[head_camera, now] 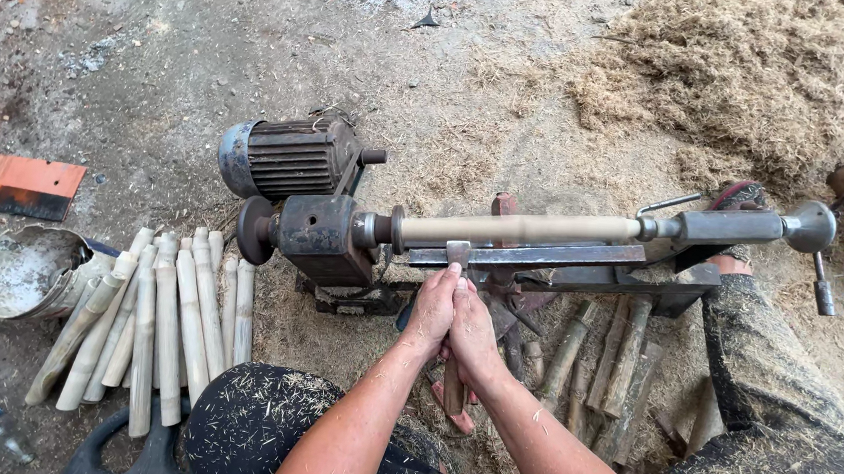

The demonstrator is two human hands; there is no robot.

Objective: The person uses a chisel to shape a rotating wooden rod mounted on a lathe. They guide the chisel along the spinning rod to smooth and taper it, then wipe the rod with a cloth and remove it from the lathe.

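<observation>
While both the left hand and right hand clamp the chisel, its blade meets the wooden spindle just above the grip.

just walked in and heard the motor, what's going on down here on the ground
A person sits on the ground at a small wood lathe. Both the left hand and the right hand grip one wooden-handled chisel, its tip on the tool rest against a pale wooden rod mounted between the lathe's centres. An electric motor sits behind. Finished pale rods lie to the left, rough sticks under the lathe, and shavings are piled beyond.
</observation>
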